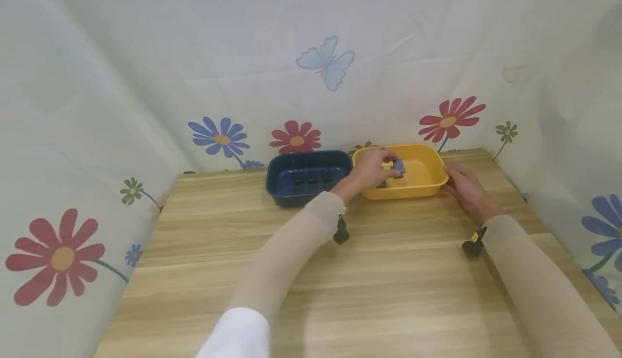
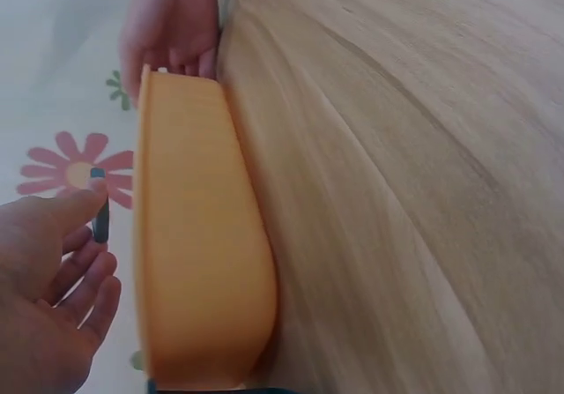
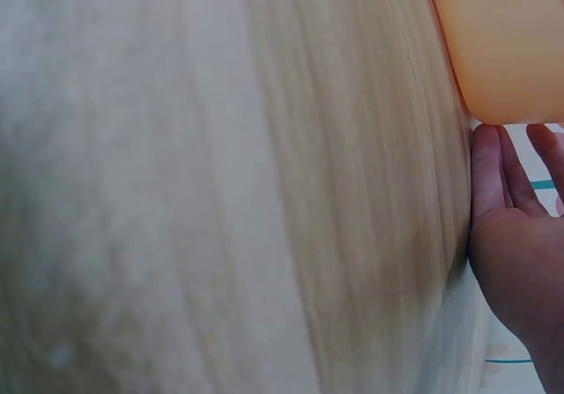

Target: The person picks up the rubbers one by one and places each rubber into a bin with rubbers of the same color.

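My left hand (image 1: 369, 170) is over the left part of a yellow plastic bin (image 1: 423, 189). Its thumb and fingers pinch a small flat blue-grey block (image 1: 399, 167), seen edge-on as a thin dark piece (image 2: 100, 207) in the left wrist view. Below that hand, a dark piece (image 1: 382, 184) lies inside the bin. At the bin's right end, my right hand (image 1: 468, 189) grips the rim, fingers against the outer wall. The right wrist view shows those fingers (image 3: 487, 169) low by the tabletop, at the bin's end.
A dark blue bin (image 1: 286, 200) stands just left of the yellow one, with several dark pieces (image 1: 312, 176) in rows inside. Both bins sit at the back edge of a wooden table (image 1: 389, 271). Behind them hangs a flower-printed cloth (image 1: 243, 77).
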Available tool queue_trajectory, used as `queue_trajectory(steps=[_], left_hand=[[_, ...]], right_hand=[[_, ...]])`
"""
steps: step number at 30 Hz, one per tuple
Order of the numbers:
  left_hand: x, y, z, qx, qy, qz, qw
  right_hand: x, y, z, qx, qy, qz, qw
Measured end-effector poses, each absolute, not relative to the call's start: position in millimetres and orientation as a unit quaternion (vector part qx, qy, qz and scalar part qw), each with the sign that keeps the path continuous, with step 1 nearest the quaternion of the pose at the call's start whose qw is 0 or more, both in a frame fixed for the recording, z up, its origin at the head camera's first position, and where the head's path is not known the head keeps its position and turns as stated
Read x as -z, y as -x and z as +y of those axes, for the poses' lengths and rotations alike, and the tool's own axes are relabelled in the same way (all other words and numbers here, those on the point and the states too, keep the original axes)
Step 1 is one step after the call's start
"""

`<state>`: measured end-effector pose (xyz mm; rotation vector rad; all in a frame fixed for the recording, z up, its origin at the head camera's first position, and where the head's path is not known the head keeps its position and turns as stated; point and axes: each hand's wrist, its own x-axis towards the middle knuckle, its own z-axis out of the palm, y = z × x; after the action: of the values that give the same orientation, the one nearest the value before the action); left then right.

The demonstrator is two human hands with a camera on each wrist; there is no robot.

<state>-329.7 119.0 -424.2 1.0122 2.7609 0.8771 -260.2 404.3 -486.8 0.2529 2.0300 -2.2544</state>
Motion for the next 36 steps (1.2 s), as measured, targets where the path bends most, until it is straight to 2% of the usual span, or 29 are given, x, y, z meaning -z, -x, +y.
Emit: queue_trajectory(steps=[17, 36], left_hand=[[450.0, 339.3, 144.5, -0.250, -0.294, 0.915, 0.114], [454.2, 340.5, 150.5, -0.248, -0.305, 0.909, 0.139]], right_hand=[[484.8, 260.3, 403.9, 0.755, -0.090, 0.648, 0.048], [485.9, 260.5, 401.3, 0.753, -0.087, 0.652, 0.033]])
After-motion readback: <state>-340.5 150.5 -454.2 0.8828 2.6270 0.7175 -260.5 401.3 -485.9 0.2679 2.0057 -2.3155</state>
